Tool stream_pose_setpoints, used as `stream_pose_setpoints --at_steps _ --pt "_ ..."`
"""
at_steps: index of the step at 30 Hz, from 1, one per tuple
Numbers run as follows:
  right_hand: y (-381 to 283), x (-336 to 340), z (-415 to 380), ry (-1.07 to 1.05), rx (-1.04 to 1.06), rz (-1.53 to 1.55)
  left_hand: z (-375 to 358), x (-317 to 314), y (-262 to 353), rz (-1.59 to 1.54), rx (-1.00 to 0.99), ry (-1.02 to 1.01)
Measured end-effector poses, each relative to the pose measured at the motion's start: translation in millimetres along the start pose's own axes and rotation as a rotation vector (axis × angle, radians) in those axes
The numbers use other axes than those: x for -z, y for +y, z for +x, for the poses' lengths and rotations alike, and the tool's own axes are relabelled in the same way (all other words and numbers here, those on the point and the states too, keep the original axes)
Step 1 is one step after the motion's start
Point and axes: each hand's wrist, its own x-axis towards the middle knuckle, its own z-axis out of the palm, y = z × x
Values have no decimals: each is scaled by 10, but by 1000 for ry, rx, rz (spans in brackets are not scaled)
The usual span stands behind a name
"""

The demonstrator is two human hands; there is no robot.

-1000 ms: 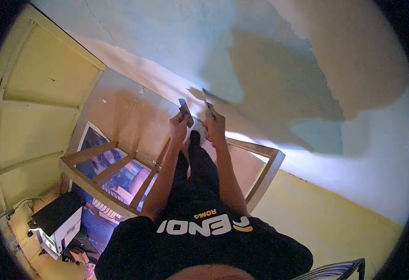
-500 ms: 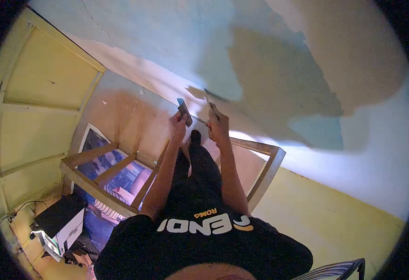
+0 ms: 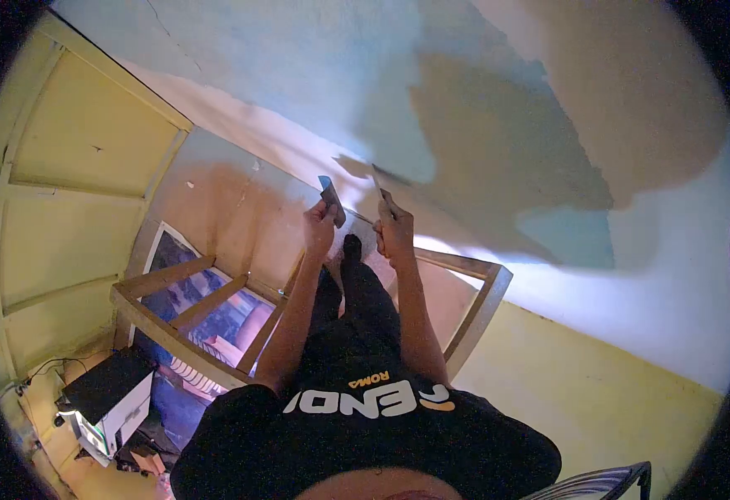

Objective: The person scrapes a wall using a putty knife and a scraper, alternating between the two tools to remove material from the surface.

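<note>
My left hand (image 3: 320, 229) is closed around a flat scraper blade (image 3: 332, 202) with a blue end, held upright near the wall. To its right, my right hand (image 3: 395, 231) grips the handle of a thin putty knife (image 3: 377, 180), whose tip points up toward the wall. The two hands are apart. Behind the tools, the wall (image 3: 298, 50) shows a blue-green painted area beside paler, bare-looking patches, with shadows of my arms and tools across it.
A wooden frame (image 3: 152, 323) with crossbars surrounds my legs, and its right corner (image 3: 495, 279) meets the wall. Yellow panels (image 3: 90, 125) rise at the left. A black-topped box (image 3: 108, 385) with cables stands below left. A wire rack (image 3: 623, 479) shows at the bottom right.
My right hand and the putty knife have shifted slightly right and down. The scraper in my left hand sits slightly further right. Both tools are still held.
</note>
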Motion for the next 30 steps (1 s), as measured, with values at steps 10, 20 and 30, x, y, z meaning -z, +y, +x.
stream_pose_setpoints --at_steps 10,20,30 --pt "161 -123 124 -7 1 -40 40 44 -85 34 0 -71" --pt "61 -230 77 34 -40 33 55 -47 -124 18 40 -29" --pt "243 -82 182 30 314 -148 125 66 -275 85 -44 -95"
